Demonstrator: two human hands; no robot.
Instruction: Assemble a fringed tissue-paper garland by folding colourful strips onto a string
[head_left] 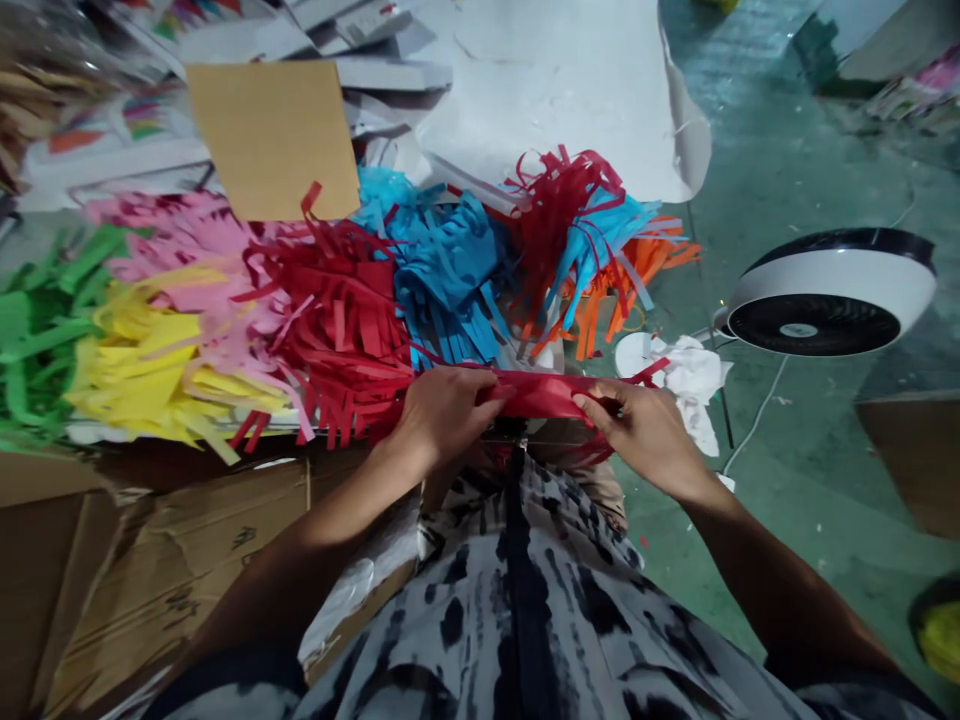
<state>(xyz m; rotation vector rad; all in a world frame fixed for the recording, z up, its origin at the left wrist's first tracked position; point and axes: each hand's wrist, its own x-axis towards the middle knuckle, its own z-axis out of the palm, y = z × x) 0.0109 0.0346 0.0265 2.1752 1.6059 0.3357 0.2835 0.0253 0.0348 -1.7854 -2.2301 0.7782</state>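
Observation:
Stretched between both hands in front of my waist is a red fringed paper strip (541, 396). Its left part is pinched by my left hand (448, 408), thumb against fingers. Closed on the right part is my right hand (639, 425), with a few red ends sticking out past the fingers. Close to my left hand lies a heap of red fringed paper (341, 315), and behind it a blue fringed pile (450, 265). Beyond the strip, a mixed bunch of dark red (566, 200), light blue (611, 240) and orange fringe (652, 262) spreads out.
Pink (191, 235), yellow (150, 350) and green (49, 310) fringe piles lie on the left. A brown cardboard sheet (274, 140) rests behind them. Open cardboard boxes (180, 570) stand at lower left. On the right are a white fan (832, 290) with a cord and crumpled white paper (690, 380).

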